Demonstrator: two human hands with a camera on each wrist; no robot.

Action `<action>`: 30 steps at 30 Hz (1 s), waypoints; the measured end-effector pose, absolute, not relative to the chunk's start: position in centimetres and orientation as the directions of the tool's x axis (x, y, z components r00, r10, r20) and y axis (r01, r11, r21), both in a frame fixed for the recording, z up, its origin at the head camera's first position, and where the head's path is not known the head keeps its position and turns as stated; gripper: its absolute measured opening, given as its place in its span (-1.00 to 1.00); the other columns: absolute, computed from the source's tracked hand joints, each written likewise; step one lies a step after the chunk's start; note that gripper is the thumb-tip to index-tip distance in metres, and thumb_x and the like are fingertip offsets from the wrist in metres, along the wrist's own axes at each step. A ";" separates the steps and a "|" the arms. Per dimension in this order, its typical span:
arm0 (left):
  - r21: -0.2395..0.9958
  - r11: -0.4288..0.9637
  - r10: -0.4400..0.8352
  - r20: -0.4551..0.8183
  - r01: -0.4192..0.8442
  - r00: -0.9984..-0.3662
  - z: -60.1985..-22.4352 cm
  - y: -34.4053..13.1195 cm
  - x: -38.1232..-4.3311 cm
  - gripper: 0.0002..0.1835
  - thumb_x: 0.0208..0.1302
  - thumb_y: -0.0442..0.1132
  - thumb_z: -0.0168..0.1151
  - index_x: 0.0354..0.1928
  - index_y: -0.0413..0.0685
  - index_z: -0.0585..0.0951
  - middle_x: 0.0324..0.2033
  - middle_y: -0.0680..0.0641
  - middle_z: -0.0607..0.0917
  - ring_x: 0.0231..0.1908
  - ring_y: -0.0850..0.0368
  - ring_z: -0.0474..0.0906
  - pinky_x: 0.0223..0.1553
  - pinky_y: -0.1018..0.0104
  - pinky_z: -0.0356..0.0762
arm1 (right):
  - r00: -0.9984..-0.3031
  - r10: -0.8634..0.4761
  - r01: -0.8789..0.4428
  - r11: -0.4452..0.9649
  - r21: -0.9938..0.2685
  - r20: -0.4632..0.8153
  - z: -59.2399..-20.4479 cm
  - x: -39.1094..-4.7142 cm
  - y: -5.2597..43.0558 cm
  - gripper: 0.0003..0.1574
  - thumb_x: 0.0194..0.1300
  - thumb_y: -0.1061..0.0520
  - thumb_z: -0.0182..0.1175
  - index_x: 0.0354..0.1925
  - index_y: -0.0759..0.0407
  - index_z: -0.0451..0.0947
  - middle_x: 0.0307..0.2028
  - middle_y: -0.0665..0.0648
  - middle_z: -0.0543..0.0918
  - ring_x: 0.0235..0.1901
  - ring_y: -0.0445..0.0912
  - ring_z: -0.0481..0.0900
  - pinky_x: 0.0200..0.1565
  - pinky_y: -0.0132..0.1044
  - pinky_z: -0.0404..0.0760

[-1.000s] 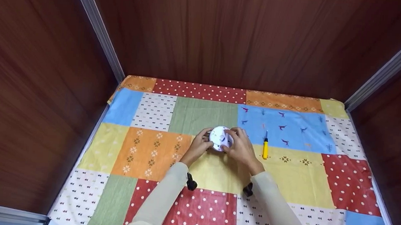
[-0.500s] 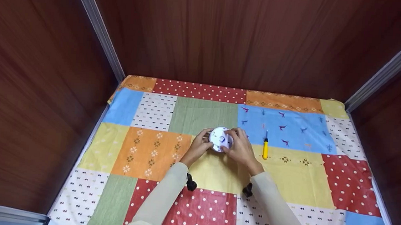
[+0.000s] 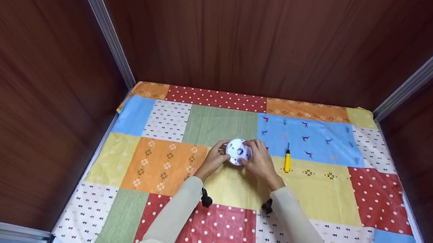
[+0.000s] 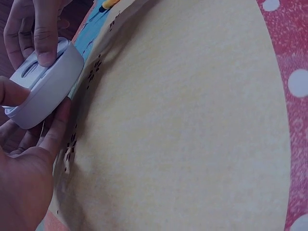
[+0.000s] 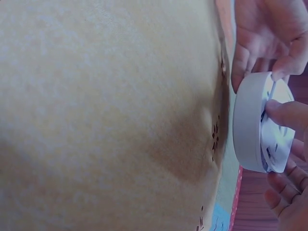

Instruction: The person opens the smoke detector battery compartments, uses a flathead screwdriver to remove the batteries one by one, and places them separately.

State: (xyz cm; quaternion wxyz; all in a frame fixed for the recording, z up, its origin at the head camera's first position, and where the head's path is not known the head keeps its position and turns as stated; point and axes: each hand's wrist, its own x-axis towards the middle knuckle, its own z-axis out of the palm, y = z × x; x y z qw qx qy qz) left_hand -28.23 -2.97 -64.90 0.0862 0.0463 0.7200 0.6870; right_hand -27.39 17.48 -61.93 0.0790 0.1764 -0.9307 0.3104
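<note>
A shallow white round plastic case (image 3: 233,148) with a slotted, holed face is held over the yellow patch of the cloth. My left hand (image 3: 213,160) grips its left side; in the left wrist view the thumb lies on the face edge and the fingers (image 4: 57,125) pass underneath. From the right, my right hand (image 3: 261,161) holds the case too. Its thumb (image 5: 284,113) presses on the face near the rim, as the right wrist view shows, with other fingers around the far side. The case's underside is hidden.
To the right of the hands lies a screwdriver (image 3: 287,163) with a yellow handle and black collar, its shaft pointing away. A patchwork cloth (image 3: 174,168) covers the table. Dark wood-grain panels (image 3: 230,41) with metal edge strips enclose the back and sides.
The white case has shifted very slightly toward me, and the glare on its face has changed. Both hands keep their hold in nearly the same place; the screwdriver stays put.
</note>
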 end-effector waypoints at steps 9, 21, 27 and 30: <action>0.997 0.059 0.177 -0.058 -0.048 -0.982 -64.9 -2.9 -28.0 -0.30 0.16 -0.49 0.17 0.43 -0.17 0.50 0.08 -0.17 0.58 -0.08 0.10 0.48 -0.17 0.38 0.46 | -0.929 -0.253 -0.368 0.718 -0.590 0.272 -61.9 -27.2 17.5 -0.53 0.37 0.18 0.45 0.18 0.17 0.57 0.11 0.21 0.61 0.21 0.15 0.51 0.27 0.10 0.54; 0.996 0.066 0.169 -0.069 -0.059 -0.983 -64.9 -2.9 -27.9 -0.28 0.11 -0.50 0.19 0.41 -0.16 0.51 0.01 -0.12 0.56 -0.10 0.12 0.47 -0.18 0.40 0.46 | -0.944 -0.198 -0.327 0.656 -0.680 0.263 -61.9 -27.0 17.7 -0.73 0.49 0.25 0.31 0.11 0.24 0.64 -0.05 0.21 0.64 -0.11 0.06 0.59 -0.03 -0.05 0.63; 0.996 0.077 0.166 -0.063 -0.051 -0.984 -65.1 -3.0 -27.9 -0.29 0.11 -0.51 0.18 0.40 -0.17 0.52 -0.04 -0.10 0.57 -0.12 0.12 0.47 -0.18 0.40 0.46 | -0.952 -0.194 -0.307 0.642 -0.703 0.238 -61.9 -27.1 17.8 -0.75 0.45 0.29 0.33 0.06 0.30 0.67 -0.09 0.23 0.73 -0.13 0.05 0.62 -0.09 -0.09 0.62; 0.995 0.079 0.161 -0.065 -0.053 -0.985 -65.2 -3.0 -28.0 -0.30 0.12 -0.51 0.18 0.40 -0.19 0.51 -0.01 -0.14 0.59 -0.11 0.11 0.49 -0.17 0.41 0.47 | -0.956 -0.192 -0.295 0.624 -0.724 0.224 -61.8 -27.2 17.8 -0.77 0.43 0.31 0.34 0.03 0.32 0.68 -0.14 0.24 0.76 -0.15 0.06 0.64 -0.09 -0.09 0.62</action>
